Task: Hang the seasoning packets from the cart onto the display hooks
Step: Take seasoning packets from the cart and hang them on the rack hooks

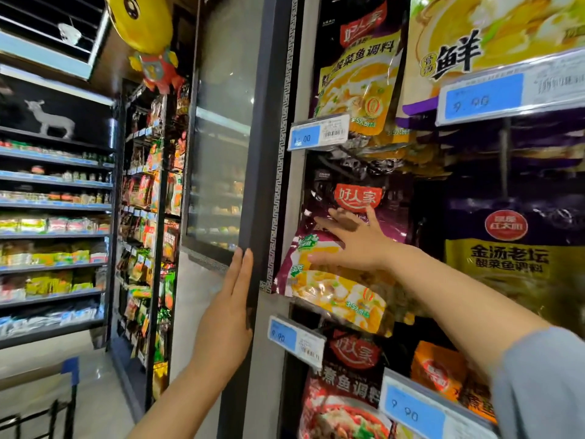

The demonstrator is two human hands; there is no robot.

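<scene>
A purple and yellow seasoning packet (pixel 332 286) hangs tilted in the middle row of the display, its lower edge swung out to the left. My right hand (pixel 351 242) lies on its front with fingers spread and straight. My left hand (pixel 228 315) is flat and upright against the dark pillar (pixel 262 172) left of the display, holding nothing. More packets hang above (pixel 357 80), to the right (pixel 512 248) and below (pixel 345 394). The hook under my right hand is hidden.
Blue price tags (pixel 318 132) stick out on rails in front of the rows, one (pixel 296 340) just below the tilted packet. Stocked shelves (pixel 53 217) line the aisle on the left. A corner of the cart (pixel 68 375) shows bottom left.
</scene>
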